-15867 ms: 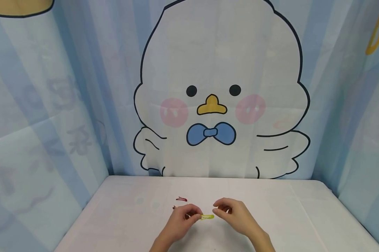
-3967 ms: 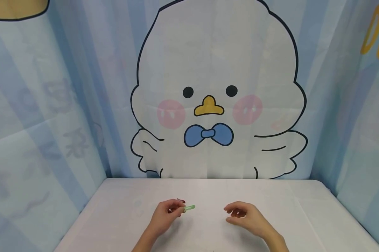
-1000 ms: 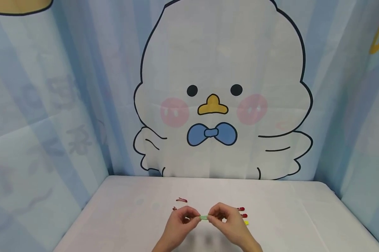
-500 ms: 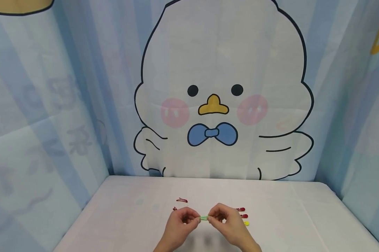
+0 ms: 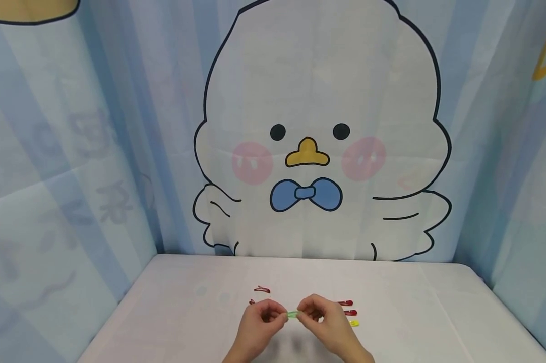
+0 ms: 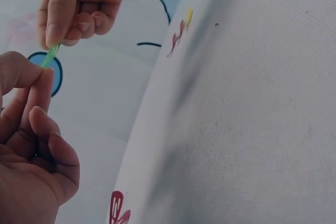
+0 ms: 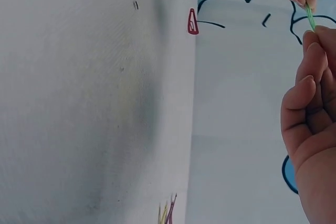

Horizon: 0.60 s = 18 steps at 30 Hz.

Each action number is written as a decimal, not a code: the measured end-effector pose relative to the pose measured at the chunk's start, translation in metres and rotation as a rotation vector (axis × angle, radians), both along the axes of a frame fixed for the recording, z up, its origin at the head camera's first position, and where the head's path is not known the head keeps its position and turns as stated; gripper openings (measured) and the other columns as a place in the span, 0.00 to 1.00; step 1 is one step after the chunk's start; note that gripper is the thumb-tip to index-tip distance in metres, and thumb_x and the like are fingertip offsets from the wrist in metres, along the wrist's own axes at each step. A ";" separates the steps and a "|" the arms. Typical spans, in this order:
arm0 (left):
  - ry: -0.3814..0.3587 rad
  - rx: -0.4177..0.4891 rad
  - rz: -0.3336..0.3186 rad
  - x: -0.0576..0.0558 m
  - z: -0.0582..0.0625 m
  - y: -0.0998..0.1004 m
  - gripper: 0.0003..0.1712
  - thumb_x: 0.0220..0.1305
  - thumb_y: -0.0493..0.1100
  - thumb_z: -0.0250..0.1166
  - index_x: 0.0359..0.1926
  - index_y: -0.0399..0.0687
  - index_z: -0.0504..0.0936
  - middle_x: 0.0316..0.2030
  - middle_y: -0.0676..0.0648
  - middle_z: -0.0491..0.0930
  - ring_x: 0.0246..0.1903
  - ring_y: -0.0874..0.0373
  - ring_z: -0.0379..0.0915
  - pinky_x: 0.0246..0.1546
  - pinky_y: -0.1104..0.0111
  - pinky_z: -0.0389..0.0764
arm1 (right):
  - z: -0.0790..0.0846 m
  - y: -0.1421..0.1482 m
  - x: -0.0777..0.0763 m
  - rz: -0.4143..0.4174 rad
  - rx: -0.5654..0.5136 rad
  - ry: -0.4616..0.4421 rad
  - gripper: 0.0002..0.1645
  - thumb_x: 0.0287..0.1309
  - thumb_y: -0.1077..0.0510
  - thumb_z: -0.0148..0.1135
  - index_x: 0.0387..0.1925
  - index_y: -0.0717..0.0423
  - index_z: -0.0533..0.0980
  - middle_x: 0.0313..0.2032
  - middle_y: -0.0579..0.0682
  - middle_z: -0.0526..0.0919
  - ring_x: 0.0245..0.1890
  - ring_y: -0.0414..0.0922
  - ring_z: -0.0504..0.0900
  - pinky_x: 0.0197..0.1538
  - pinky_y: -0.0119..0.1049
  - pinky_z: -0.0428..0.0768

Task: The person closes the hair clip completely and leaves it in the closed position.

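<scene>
A light green hair clip (image 5: 292, 314) is stretched lengthwise between my two hands, held above the table. My left hand (image 5: 260, 322) pinches one end between thumb and index finger. At the other end my right hand (image 5: 327, 322) pinches it the same way. In the left wrist view the green clip (image 6: 50, 56) is a slim strip, its two ends covered by fingertips. The right wrist view shows the same clip (image 7: 310, 17) as narrow lines, its face turned away.
Behind my left hand lie a red snap clip (image 5: 262, 289) and another red clip (image 5: 252, 302), partly hidden. Beyond my right hand are two red clips (image 5: 351, 312) and a yellow clip (image 5: 354, 323) in a column. A printed curtain (image 5: 177, 151) stands behind the white table (image 5: 413, 312).
Earlier my left hand held a yellow-green clip; later it held the green one alone, with my right hand apart. Now both pinch the green clip; over the last second they barely shift.
</scene>
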<state>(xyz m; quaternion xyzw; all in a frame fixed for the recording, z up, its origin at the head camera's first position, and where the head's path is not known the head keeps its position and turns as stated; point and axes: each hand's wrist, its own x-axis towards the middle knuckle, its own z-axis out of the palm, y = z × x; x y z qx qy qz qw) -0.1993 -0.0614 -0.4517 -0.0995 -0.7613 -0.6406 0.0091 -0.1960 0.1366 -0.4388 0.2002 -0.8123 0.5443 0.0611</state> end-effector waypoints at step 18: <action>-0.113 0.053 -0.025 -0.002 0.000 -0.003 0.07 0.61 0.34 0.69 0.40 0.34 0.85 0.30 0.47 0.86 0.30 0.58 0.78 0.33 0.66 0.77 | -0.001 0.002 -0.002 0.066 0.100 0.049 0.07 0.58 0.63 0.72 0.38 0.57 0.81 0.29 0.39 0.81 0.27 0.35 0.76 0.34 0.32 0.79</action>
